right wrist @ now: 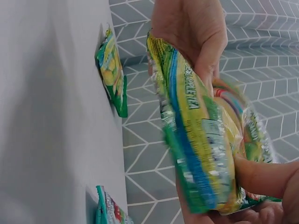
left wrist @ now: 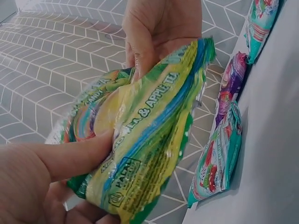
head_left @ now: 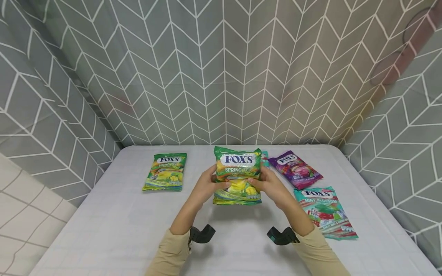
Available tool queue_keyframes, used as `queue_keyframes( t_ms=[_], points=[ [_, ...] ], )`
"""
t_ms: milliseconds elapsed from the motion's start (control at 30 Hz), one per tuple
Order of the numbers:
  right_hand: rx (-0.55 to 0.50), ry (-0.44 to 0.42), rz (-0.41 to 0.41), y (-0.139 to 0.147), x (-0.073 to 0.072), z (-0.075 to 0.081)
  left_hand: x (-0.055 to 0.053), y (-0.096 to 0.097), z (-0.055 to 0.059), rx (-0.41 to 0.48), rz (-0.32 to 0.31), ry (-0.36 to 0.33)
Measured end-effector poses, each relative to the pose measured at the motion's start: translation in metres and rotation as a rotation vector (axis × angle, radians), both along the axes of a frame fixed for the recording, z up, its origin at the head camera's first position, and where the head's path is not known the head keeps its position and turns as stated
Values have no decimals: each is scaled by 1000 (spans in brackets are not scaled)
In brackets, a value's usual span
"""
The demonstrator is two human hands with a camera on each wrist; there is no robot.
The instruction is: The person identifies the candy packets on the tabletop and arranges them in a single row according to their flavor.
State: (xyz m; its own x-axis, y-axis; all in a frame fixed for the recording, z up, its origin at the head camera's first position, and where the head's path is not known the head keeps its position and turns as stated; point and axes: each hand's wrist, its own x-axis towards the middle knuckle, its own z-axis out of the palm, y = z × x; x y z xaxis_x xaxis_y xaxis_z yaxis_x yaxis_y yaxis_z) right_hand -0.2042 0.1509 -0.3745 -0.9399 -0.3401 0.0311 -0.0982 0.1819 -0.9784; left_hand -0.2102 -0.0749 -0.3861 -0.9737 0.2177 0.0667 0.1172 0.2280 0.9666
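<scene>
Both hands hold up a green and yellow bag of Fox's Spring Tea candy [head_left: 238, 165], its printed front facing the head camera. My left hand [head_left: 206, 187] grips its left side, thumb over the front and fingers behind. On the opposite side my right hand [head_left: 274, 188] grips it the same way. A shadow lies on the white table below the bag. In the left wrist view the bag [left wrist: 145, 126] shows its lower printed edge, between the left thumb and fingers. The fingers behind the bag are mostly hidden in the head view.
A second Spring Tea bag [head_left: 165, 172] lies on the left of the white table [head_left: 114, 214]. To the right lie a purple Fox's bag [head_left: 295, 169] and a teal Mint Blossom bag [head_left: 326, 212]. Another teal bag [head_left: 264, 158] peeks out behind the held one. A patterned curtain [head_left: 224, 76] hangs behind.
</scene>
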Motion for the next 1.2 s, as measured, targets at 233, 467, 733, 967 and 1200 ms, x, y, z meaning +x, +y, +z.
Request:
queue_keyframes(
  t_ms=[233, 467, 733, 967, 1200],
  points=[
    [75, -48, -95, -8, 4, 2, 0, -5, -2, -53, -7, -98],
    [1, -101, -58, -10, 0, -7, -3, -8, -3, -84, 6, -140],
    [71, -84, -77, -23, -13, -22, -8, -24, -10, -104, -24, -109],
    [174, -69, -22, -53, -39, -25, -18, -60, -14, -157, -21, -148],
    [175, -100, 39, -81, -66, -33, -31, -83, -16, -369, 109, -119]
  ],
)
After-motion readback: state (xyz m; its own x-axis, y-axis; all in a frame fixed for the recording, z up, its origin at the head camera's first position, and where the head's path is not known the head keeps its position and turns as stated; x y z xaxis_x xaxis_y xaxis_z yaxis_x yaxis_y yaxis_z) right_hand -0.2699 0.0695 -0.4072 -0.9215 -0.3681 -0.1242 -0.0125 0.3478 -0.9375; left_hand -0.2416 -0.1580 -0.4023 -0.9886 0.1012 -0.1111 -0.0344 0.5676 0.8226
